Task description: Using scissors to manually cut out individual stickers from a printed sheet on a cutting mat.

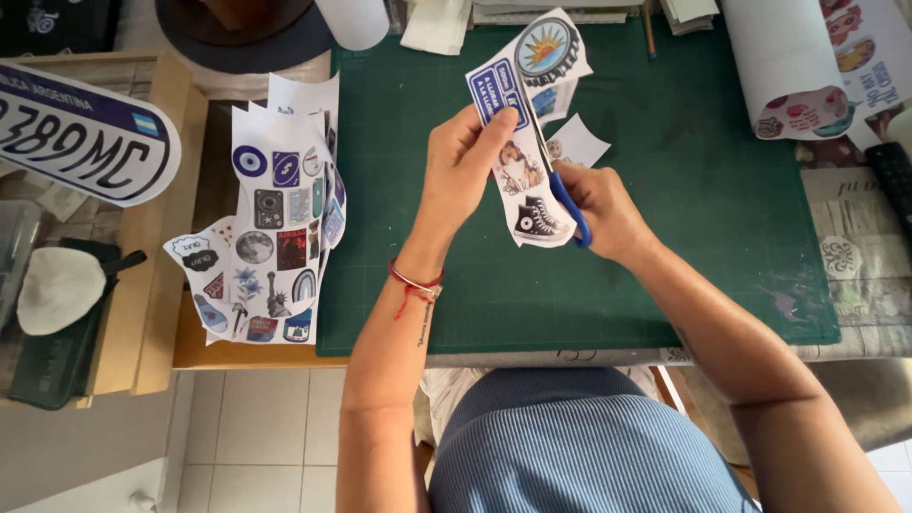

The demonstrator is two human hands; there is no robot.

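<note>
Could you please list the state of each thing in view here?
Left hand: gripping the sticker strip.
Right hand: closed on the scissors' blue handle.
Scissors: blades in the strip, partly hidden.
Sticker strip: held above the mat, partly cut.
Green mat: flat on the table.
Sticker sheets: stacked left of the mat, uncut.
Paper roll: partly unrolled, lying at upper right.

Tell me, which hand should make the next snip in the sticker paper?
The right hand, probably. It has the blue-handled scissors in its grip, with the blades at the sticker sheet. The left hand pinches the sheet by its edge and holds it up over the green cutting mat.
</note>
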